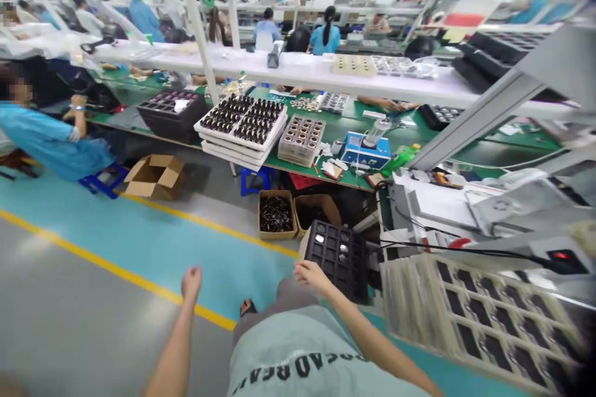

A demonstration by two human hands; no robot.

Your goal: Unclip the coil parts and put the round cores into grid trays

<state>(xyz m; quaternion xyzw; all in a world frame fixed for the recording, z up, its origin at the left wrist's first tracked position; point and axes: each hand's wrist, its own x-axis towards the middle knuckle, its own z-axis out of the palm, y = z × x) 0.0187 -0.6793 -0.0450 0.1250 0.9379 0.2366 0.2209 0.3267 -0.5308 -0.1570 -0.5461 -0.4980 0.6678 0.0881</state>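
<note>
Blue-green and grey floor (209, 242) spreads in front of me, crossed by yellow lines. Beyond it runs the green tabletop (333, 127). To my right stand upright a row of pale trays (414, 298) with dark compartments. A stack of white trays (233, 152), the top one full of dark pieces, juts over the tabletop's near edge. Lower than that edge, toward its right, the black tray (331, 249) lies close by my knees. An open cardboard box (144, 189) sits on the floor to the left, and a blue machine (367, 152) stands at the tabletop's near edge. My left hand (191, 283) hangs above the floor, fingers curled together. My right hand (311, 275) is at the black tray's near left corner, fingers bunched together; I cannot tell whether they touch it. Shiny discs (320, 239) sit in some of its pockets.
</note>
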